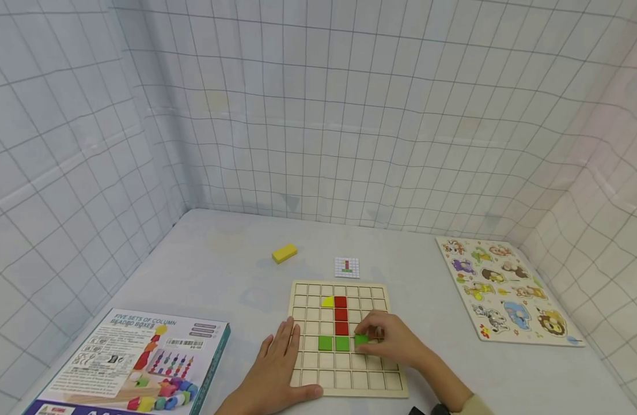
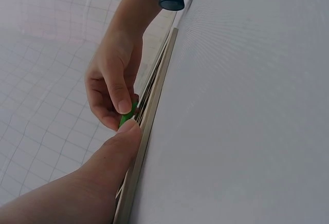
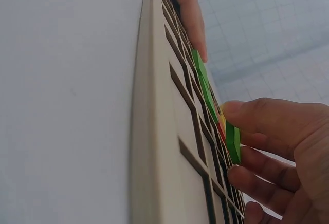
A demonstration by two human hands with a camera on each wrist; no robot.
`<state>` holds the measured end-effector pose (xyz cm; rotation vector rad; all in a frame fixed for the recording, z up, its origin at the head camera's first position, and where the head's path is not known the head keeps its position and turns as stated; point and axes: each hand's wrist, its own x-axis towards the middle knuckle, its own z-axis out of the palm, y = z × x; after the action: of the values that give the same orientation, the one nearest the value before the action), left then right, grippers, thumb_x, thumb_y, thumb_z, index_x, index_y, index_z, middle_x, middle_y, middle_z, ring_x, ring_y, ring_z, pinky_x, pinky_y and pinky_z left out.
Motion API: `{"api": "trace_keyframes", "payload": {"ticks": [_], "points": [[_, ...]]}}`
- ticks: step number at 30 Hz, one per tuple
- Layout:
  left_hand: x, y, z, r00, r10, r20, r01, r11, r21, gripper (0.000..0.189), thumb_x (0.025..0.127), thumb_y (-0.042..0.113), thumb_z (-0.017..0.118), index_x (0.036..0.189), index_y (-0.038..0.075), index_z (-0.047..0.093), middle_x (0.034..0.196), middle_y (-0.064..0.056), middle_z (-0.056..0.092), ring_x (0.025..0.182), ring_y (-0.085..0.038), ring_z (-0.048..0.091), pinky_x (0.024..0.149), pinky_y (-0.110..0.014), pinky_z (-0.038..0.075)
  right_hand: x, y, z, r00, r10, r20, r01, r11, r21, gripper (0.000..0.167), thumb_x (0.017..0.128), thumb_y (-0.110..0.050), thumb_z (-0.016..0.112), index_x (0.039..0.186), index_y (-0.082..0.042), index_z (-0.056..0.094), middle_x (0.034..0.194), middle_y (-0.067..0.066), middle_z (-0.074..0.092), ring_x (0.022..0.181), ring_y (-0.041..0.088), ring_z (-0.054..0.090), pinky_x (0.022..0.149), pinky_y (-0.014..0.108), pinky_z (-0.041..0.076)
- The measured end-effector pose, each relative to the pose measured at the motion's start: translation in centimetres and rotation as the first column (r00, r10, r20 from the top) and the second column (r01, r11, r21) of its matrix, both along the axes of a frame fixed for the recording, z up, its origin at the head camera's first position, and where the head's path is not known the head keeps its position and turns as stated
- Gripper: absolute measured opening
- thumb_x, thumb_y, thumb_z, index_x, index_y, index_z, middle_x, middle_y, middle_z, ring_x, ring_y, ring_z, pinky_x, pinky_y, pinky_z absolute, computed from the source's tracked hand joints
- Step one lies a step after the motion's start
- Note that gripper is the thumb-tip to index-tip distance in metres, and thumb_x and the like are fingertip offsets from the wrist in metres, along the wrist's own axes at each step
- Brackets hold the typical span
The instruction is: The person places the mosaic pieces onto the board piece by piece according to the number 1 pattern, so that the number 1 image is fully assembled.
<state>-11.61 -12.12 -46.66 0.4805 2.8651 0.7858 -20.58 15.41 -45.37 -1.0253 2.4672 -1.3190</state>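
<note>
A wooden grid board (image 1: 349,392) lies on the table. My right hand (image 1: 396,340) pinches a green square tile (image 3: 233,143) between thumb and fingers, right at a cell of the board. To its left, two green tiles (image 1: 341,344) sit in neighbouring cells of the same row. Above them runs a column of three red tiles (image 1: 341,314), with a yellow rounded tile (image 1: 328,302) left of the top one. My left hand (image 1: 274,369) rests with fingers extended along the board's left edge, its thumb at the near left corner.
Behind the board lies a small pattern card (image 1: 347,267) showing a red, green and yellow figure. A yellow block (image 1: 284,253) is farther left. On the right is an animal puzzle board (image 1: 505,294); at the front left lies a printed toy box (image 1: 137,363). Gridded cloth walls surround the table.
</note>
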Motion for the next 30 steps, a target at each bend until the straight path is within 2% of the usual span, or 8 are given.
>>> {"api": "trace_keyframes", "payload": {"ticks": [3, 11, 30], "points": [[0.0, 0.0, 0.0, 1.000, 0.000, -0.001, 0.000, 1.000, 0.002, 0.122, 0.077, 0.080, 0.054, 0.152, -0.008, 0.017, 0.160, -0.024, 0.008, 0.147, -0.037, 0.007, 0.112, -0.060, 0.014, 0.1, -0.3, -0.1, 1.000, -0.008, 0.009, 0.008, 1.000, 0.001, 0.022, 0.080, -0.019, 0.082, 0.097, -0.011, 0.072, 0.088, 0.000, 0.063, 0.075, 0.021, 0.056, 0.064, 0.026, 0.046], [-0.1, 0.1, -0.3, 1.000, -0.001, -0.006, 0.001, 1.000, -0.001, 0.122, 0.077, 0.080, 0.055, 0.152, -0.008, 0.018, 0.160, -0.023, 0.008, 0.147, -0.037, 0.007, 0.112, -0.060, 0.013, 0.1, -0.6, -1.0, 1.000, -0.027, 0.010, 0.027, 0.998, 0.055, 0.015, 0.080, -0.021, 0.082, 0.090, -0.016, 0.072, 0.086, -0.006, 0.059, 0.074, 0.009, 0.051, 0.065, 0.023, 0.045], [-0.3, 0.0, -0.3, 1.000, -0.016, -0.022, 0.016, 1.000, 0.002, 0.121, 0.077, 0.080, 0.054, 0.152, -0.008, 0.017, 0.160, -0.024, 0.008, 0.147, -0.037, 0.007, 0.112, -0.060, 0.014, 0.2, -0.3, -0.9, 0.999, -0.035, -0.005, 0.036, 0.998, 0.052, 0.017, 0.080, -0.021, 0.082, 0.092, -0.015, 0.071, 0.086, -0.008, 0.060, 0.073, 0.008, 0.052, 0.064, 0.024, 0.046]]}}
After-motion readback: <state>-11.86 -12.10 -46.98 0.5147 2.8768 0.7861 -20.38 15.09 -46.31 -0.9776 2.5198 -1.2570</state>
